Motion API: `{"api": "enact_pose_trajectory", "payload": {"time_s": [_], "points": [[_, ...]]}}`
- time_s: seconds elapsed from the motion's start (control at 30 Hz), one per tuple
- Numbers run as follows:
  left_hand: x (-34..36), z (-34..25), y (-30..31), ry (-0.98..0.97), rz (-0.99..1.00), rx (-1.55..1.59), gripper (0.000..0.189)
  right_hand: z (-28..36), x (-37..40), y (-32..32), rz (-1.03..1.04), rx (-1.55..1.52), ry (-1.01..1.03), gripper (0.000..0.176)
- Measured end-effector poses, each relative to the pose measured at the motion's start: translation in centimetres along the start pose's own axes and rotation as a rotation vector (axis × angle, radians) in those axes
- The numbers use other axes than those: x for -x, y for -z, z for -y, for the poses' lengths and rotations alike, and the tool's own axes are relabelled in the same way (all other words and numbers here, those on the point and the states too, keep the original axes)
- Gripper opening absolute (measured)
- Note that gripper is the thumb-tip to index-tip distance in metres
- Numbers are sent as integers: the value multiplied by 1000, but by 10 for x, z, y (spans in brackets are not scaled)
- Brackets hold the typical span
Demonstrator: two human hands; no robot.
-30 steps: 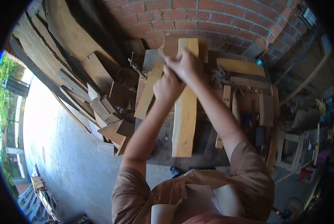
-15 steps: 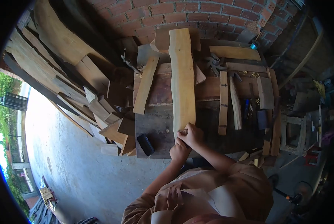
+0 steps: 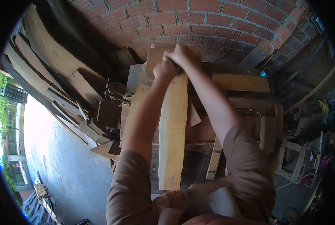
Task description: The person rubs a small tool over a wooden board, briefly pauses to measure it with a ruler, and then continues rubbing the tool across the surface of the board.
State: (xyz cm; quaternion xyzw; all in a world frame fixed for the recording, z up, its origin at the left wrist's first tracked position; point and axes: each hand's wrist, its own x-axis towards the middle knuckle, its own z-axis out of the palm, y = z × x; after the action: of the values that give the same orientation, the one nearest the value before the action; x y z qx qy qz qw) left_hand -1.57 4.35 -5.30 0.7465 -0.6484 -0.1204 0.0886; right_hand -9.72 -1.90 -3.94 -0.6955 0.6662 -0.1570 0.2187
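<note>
Nearest the person's body is the squared end of a long yellow plank (image 3: 173, 131), which runs straight away across a dark workbench (image 3: 197, 161). To its right lies a narrow strip (image 3: 214, 159) with dark marks, partly behind the right sleeve; to its left, a slimmer board (image 3: 134, 105) shows beside the forearm. Farther along, a grey-brown block (image 3: 267, 133) rests toward the bench's right side, with pale shavings (image 3: 251, 111) just beyond it.

Both arms reach out to the plank's far end. There the left hand (image 3: 165, 69) and right hand (image 3: 179, 57) meet, fingers curled; I cannot tell what, if anything, they grip. A brown piece of wood (image 3: 151, 62) lies just behind them. Off right are a flat board (image 3: 240, 83) and a turquoise spool (image 3: 265, 72). Large slabs (image 3: 51, 41) lean at left above the concrete floor (image 3: 62, 161), and a brick wall (image 3: 212, 18) closes the back.
</note>
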Motion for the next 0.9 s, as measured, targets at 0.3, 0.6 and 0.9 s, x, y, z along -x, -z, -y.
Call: {"api": "enact_pose_trajectory", "payload": {"time_s": [0.3,0.6,0.9], "points": [[60,-35,115,-56,-256,52,65,57,59,96,-376,-88,135,50],[350,49,-11,-38,-23,61,76,-1,354,-29,-167,-221,104,43],[483,85,-99,26,76,117,63,-50,478,-124,-78,-249,43,42]]}}
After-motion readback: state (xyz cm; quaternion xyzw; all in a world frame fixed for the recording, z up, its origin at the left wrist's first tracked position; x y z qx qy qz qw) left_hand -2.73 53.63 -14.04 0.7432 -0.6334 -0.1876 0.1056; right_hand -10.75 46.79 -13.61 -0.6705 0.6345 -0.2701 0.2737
